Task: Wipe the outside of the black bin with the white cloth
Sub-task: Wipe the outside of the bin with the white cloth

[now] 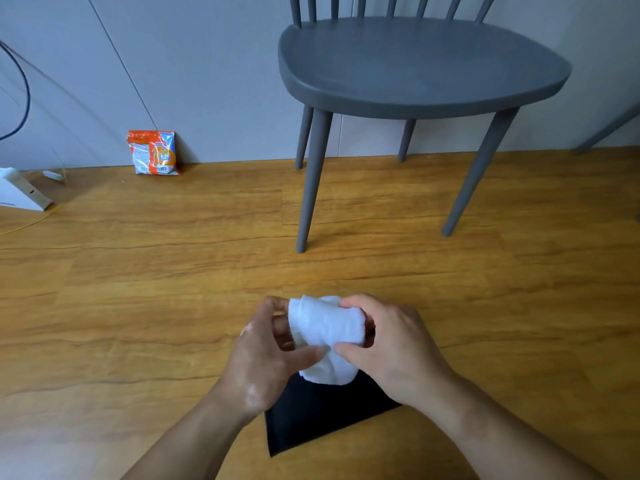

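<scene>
Wood-grain floor (138,271) fills most of the view and meets a pale grey wall (207,64) at the far side. A grey chair (415,64) stands against that wall, its front legs on the floor well beyond the hands. At the far left sit a white box (20,190) and a dark cable (26,91), and an orange packet (154,152) leans on the wall, all well apart from the work.

The black bin (311,417) sits on the floor directly under the hands, its upper part hidden by both wrists. The left hand (266,362) and right hand (391,348) pinch the bunched white cloth (325,334) between them, thumbs on its near face and fingers curled round its edges. The cloth's lower end hangs against the bin's top.
</scene>
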`<act>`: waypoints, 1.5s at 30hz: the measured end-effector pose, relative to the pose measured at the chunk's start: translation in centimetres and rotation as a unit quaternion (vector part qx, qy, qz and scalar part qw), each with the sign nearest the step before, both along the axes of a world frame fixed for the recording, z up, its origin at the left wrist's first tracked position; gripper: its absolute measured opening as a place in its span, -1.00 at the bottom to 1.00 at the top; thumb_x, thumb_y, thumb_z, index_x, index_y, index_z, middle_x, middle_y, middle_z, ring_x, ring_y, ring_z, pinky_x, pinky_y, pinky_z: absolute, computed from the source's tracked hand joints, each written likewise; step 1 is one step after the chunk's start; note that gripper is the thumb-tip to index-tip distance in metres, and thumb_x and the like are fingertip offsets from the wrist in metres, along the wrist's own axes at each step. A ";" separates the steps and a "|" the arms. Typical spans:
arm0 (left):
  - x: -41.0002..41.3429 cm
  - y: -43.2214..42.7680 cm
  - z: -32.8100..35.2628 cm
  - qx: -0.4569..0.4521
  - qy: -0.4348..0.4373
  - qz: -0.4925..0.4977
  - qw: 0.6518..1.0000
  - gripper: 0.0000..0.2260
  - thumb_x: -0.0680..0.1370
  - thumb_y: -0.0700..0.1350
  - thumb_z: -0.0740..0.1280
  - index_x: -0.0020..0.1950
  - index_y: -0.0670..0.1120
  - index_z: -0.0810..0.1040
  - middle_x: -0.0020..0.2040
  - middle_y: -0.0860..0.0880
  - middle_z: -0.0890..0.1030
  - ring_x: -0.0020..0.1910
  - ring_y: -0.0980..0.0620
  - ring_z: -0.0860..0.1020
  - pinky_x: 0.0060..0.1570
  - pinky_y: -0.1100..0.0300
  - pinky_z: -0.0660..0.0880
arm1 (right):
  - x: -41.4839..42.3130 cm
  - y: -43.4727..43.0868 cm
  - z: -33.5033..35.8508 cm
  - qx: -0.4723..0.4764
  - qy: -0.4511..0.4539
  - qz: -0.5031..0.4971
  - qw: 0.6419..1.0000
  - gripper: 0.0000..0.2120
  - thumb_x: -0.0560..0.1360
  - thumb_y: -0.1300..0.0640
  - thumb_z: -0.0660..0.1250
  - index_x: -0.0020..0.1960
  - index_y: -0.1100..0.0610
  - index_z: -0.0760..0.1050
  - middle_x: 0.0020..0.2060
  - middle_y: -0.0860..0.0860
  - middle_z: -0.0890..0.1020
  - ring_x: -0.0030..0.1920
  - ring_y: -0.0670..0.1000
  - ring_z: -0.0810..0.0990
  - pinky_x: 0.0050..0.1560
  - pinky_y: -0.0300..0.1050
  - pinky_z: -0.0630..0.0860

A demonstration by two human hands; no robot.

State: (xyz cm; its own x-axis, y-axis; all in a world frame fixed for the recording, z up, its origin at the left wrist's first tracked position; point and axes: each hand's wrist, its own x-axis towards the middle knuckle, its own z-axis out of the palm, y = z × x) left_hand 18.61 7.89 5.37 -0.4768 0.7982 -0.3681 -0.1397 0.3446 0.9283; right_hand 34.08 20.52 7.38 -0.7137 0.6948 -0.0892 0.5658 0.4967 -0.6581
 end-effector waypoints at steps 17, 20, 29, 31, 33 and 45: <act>1.3 -0.7 -2.1 0.073 -0.148 -0.112 0.980 -0.57 0.55 -0.26 0.46 0.39 -0.03 0.53 0.26 -0.23 0.66 0.25 -0.26 0.64 0.17 -0.15 0.60 | 0.6 0.9 -2.0 -0.310 0.220 -0.042 0.924 -0.59 0.42 0.05 0.49 0.24 0.06 0.56 0.04 0.00 0.73 0.08 0.00 0.70 0.05 -0.12 0.59; 1.8 -0.7 -2.9 0.085 -0.255 -0.052 0.962 -0.60 0.54 -0.24 0.43 0.37 -0.03 0.55 0.29 -0.29 0.63 0.27 -0.33 0.62 0.19 -0.23 0.59 | 1.6 0.5 -3.5 -0.461 0.202 -0.008 0.864 -0.54 0.43 0.16 0.48 0.31 0.14 0.54 0.18 0.11 0.69 0.21 0.12 0.66 0.19 0.03 0.59; -2.0 -0.8 -4.0 0.010 -0.284 0.075 0.956 -0.49 0.46 -0.02 0.48 0.34 -0.24 0.58 0.23 -0.27 0.66 0.16 -0.24 0.65 0.12 -0.10 0.62 | 2.2 2.8 -4.0 -0.466 0.055 0.108 0.876 -0.43 0.45 0.19 0.45 0.42 -0.12 0.49 0.24 0.02 0.66 0.24 0.09 0.64 0.20 0.01 0.57; -3.4 -0.8 -3.8 -0.031 -0.250 0.058 0.966 -0.57 0.47 -0.08 0.45 0.28 -0.26 0.62 0.14 -0.25 0.68 0.01 -0.15 0.67 -0.04 0.00 0.64 | 2.2 4.1 -3.8 -0.457 0.019 0.117 0.881 -0.42 0.45 0.18 0.44 0.43 -0.15 0.49 0.23 0.02 0.66 0.22 0.06 0.64 0.18 -0.06 0.56; -3.9 -1.0 -3.6 -0.070 -0.210 0.028 0.975 -0.74 0.54 -0.19 0.42 0.19 -0.26 0.67 0.13 -0.28 0.71 -0.06 -0.14 0.70 -0.07 0.01 0.63 | 2.3 5.1 -4.3 -0.431 0.021 0.049 0.901 -0.46 0.45 0.19 0.47 0.39 -0.11 0.53 0.15 0.12 0.68 0.16 0.08 0.67 0.14 -0.12 0.58; -0.9 -2.3 -5.2 -0.132 -0.180 0.016 0.975 -0.70 0.55 -0.23 0.45 0.25 -0.25 0.57 0.09 -0.22 0.74 0.06 -0.24 0.72 0.03 -0.09 0.63 | 1.5 3.7 -7.4 -0.271 0.002 -0.034 0.962 -0.76 0.37 0.11 0.62 -0.08 0.08 0.59 0.13 0.02 0.64 0.13 0.02 0.65 -0.09 -0.10 0.60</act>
